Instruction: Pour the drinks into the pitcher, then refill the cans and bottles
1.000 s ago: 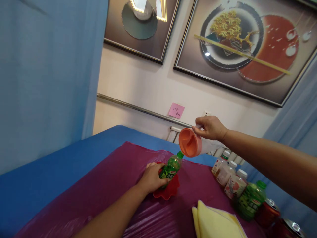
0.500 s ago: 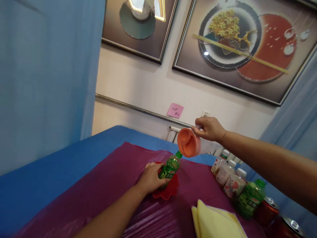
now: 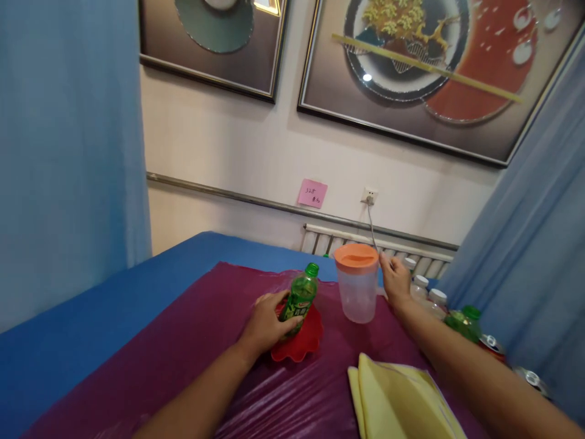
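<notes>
My left hand point(image 3: 269, 323) is wrapped round a green plastic bottle point(image 3: 301, 296) with a printed label. The bottle leans slightly to the right over a red dish point(image 3: 299, 347) with a wavy rim, and its base is hidden by my fingers. My right hand point(image 3: 395, 277) grips the handle side of a clear plastic pitcher point(image 3: 359, 299) with an orange lid point(image 3: 357, 257). The pitcher is upright, to the right of the bottle and apart from it. Whether its base touches the purple cover point(image 3: 192, 329) I cannot tell.
A folded yellow cloth point(image 3: 402, 396) lies at the front right. Behind my right forearm stand several bottles, among them a green one point(image 3: 464, 323), and drink cans point(image 3: 491, 347). A blue sheet point(image 3: 205, 250) lies under the purple cover. Blue curtains point(image 3: 68, 134) hang on both sides; a radiator point(image 3: 320, 238) is behind.
My right hand has lowered the pitcher and turned it from tilted over the bottle's mouth to upright, away from the bottle. My left hand still holds the bottle. The camera view has shifted somewhat.
</notes>
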Demonstrator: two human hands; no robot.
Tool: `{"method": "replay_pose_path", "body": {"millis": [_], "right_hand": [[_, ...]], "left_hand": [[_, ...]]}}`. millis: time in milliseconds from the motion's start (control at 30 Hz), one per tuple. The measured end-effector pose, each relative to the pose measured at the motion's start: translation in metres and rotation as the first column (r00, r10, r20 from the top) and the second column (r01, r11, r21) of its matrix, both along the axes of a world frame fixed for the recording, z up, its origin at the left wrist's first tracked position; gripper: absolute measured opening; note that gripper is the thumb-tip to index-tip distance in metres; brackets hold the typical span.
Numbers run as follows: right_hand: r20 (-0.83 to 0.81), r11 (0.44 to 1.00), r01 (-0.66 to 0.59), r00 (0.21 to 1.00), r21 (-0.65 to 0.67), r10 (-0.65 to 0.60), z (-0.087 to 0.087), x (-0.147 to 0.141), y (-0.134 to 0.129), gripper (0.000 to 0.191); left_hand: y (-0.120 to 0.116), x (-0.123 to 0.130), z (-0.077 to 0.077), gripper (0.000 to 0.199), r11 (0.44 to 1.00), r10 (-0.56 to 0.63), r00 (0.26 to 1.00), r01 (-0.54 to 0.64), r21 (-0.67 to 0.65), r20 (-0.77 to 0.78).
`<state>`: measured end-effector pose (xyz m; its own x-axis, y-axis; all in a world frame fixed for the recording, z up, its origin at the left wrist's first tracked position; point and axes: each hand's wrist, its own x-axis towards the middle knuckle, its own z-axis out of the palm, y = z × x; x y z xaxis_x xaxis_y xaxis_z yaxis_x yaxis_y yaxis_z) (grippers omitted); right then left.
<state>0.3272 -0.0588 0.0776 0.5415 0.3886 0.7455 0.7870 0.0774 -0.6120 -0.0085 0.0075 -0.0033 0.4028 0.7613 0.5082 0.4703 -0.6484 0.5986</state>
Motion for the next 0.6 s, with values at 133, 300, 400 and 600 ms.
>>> {"method": "replay_pose_path", "body": {"millis": [133,300,400,600], "right_hand": [[-0.180,0.997,0.025,0.984,0.074,-0.011,-0.053,0.003,0.000,0.062],[-0.308,0.987,-0.002,0.950,0.158,0.051,-0.093,0.000,-0.002,0.053],[-0.348,0.972,0.027,0.936,0.232,0.057,-0.108,-0.003,-0.009,0.045],[-0.016,0.939,0.031,0.999,0.342,-0.027,-0.107,-0.022,-0.040,0.046]], "left_hand": [[0.002,0.001,0.002,0.057,0.999,0.043,0.998,-0.044,0.016,0.045],[0.004,0.001,0.004,0.058,0.997,0.071,0.995,-0.071,0.004,0.069],[0.005,0.001,0.003,0.059,0.997,0.081,0.994,-0.082,0.009,0.068],[0.001,0.002,0.004,0.056,0.997,0.077,0.996,-0.078,0.021,0.053]]}}
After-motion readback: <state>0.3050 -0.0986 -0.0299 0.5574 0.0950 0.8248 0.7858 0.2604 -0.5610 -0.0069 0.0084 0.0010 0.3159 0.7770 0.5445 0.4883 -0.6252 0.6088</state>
